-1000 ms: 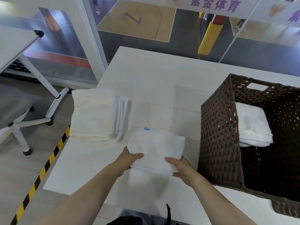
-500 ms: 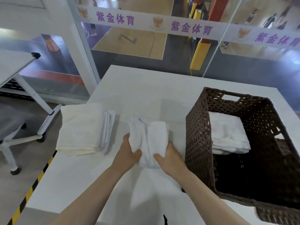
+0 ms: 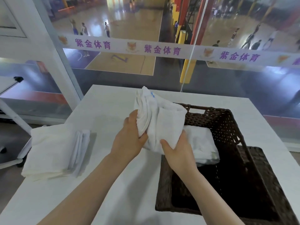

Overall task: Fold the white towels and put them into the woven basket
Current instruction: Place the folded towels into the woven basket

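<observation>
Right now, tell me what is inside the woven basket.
One folded white towel lies at the far end of the woven basket. The held towel and right hand cover part of it; the near end looks dark.

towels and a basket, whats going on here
A person is holding a folded white towel in both hands, the left hand gripping its left edge and the right hand its lower right corner, lifted over the near left corner of the woven basket. One folded towel already lies inside. A stack of towels waits on the white table.
</observation>
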A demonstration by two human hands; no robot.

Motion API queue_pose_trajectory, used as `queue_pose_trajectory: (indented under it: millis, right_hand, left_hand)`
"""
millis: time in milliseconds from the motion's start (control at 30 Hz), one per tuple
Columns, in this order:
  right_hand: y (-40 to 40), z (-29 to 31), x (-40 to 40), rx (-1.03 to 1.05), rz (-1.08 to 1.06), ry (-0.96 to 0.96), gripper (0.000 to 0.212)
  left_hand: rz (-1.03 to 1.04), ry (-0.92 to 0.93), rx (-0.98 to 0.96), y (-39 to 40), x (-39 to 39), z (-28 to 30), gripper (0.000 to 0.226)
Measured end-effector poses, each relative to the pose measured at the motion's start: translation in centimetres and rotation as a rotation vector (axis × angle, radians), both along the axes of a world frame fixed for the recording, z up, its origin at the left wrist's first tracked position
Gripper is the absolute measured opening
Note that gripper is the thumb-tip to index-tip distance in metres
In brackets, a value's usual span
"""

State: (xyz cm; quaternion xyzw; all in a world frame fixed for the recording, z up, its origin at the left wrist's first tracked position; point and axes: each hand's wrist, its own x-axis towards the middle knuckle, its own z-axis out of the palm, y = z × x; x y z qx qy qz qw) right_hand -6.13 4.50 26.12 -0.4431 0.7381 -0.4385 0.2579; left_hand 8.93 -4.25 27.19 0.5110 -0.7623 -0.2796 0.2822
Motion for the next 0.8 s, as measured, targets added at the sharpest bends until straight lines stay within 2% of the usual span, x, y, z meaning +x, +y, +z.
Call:
queue_pose_trajectory:
  millis: [200,300,400,567,700,800]
  right_hand:
    - [1.4,1.2,-7.9,-0.025,-0.053,0.037,0.051]
    - [2.4,0.7,-11.9,0.016,-0.055,0.04,0.058]
    - [2.5,-0.1,-15.7,0.052,-0.075,0.037,0.056]
    - [2.1,-3.1,-20.5,0.175,-0.095,-0.05,0.058]
    - [1.5,-5.8,-23.1,0.233,-0.104,-0.08,0.07]
    - [0.4,-6.7,-24.0,0.311,-0.067,-0.071,0.059]
  left_hand:
    - [-0.082,0.039,-0.002,0.9,-6.8,0.8,0.071]
    - [-0.135,0.043,0.056,1.3,-10.0,-0.1,0.075]
    - [-0.166,0.099,0.119,1.7,-13.3,-1.1,0.076]
    - [-0.175,0.099,0.267,2.5,-17.7,-3.9,0.087]
    - [-0.182,0.088,0.375,2.7,-20.7,-5.2,0.08]
    - [-0.165,0.157,0.415,2.3,-21.7,-6.1,0.069]
